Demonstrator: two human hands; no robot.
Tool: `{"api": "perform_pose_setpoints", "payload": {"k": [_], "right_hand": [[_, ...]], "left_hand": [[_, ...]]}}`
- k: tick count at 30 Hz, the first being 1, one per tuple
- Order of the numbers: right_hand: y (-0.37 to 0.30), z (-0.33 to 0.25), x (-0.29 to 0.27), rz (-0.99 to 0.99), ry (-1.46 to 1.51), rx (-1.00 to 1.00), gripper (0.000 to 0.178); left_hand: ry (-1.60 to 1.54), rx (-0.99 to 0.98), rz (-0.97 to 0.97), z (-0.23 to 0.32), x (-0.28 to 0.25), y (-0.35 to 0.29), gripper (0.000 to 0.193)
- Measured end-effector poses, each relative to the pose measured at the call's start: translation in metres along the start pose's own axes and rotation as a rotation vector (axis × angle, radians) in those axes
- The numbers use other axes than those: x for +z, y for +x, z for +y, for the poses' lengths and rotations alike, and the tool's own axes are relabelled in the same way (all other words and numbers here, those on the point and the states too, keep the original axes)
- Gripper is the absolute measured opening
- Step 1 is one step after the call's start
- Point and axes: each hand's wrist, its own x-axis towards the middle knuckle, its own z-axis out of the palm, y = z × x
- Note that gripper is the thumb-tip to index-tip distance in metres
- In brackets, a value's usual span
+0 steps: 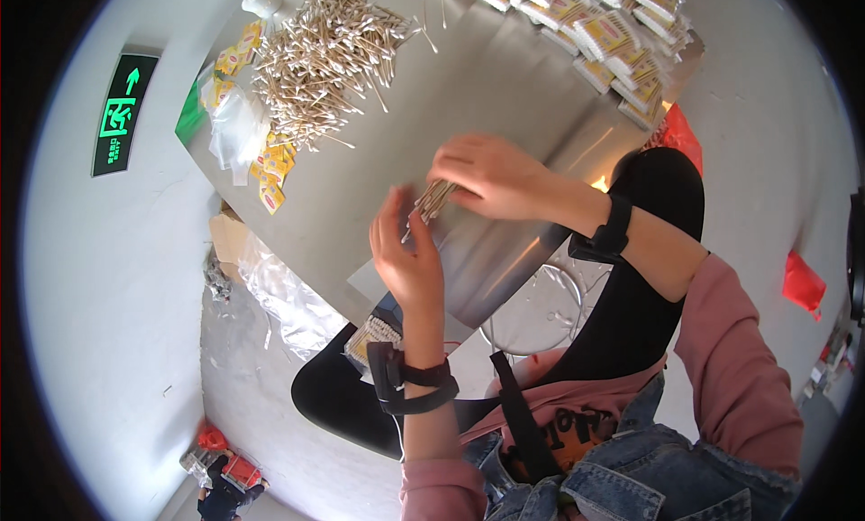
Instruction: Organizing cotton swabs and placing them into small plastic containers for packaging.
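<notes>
A small bundle of cotton swabs (pixel 434 199) with wooden sticks is held between my two hands above the metal table. My right hand (pixel 491 177) is closed over its upper end, fingers bent round the sticks. At the lower end, the thumb and fingers of my left hand (pixel 407 255) sit on either side of the white tips, pinching them loosely; these fingers are slightly blurred. A big loose heap of cotton swabs (pixel 329 61) lies at the far left of the table (pixel 468 79).
Packed swab packets (pixel 622 48) are stacked at the far right. Yellow cards (pixel 273 171) and clear plastic bags (pixel 236 129) lie left of the heap. By my left wrist is another swab pack (pixel 369 336). A wire-framed stool (pixel 541 318) stands below the table edge.
</notes>
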Motion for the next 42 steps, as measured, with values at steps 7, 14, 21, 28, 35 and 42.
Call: {"api": "perform_pose_setpoints", "payload": {"k": [7,14,21,28,35,42], "right_hand": [[0.000,0.008,-0.013,0.138,0.140,0.200,0.029],[-0.005,0.011,-0.030,0.204,0.132,0.268,0.026],[-0.001,0.005,-0.030,0.158,0.104,0.254,0.023],[0.006,0.010,-0.019,0.198,0.102,0.305,0.027],[0.000,0.017,-0.030,0.239,0.093,0.329,0.030],[0.018,0.013,-0.029,0.209,0.137,0.326,0.030]], "left_hand": [[0.737,0.164,-0.095,0.016,0.048,-0.013,0.082],[0.694,0.183,-0.228,0.015,0.058,-0.070,0.100],[0.762,0.174,-0.217,0.014,0.053,-0.055,0.102],[0.754,0.156,-0.159,0.016,0.050,-0.024,0.093],[0.278,0.101,0.141,0.042,0.029,0.058,0.036],[0.371,0.037,0.192,0.024,0.058,0.152,0.037]]}}
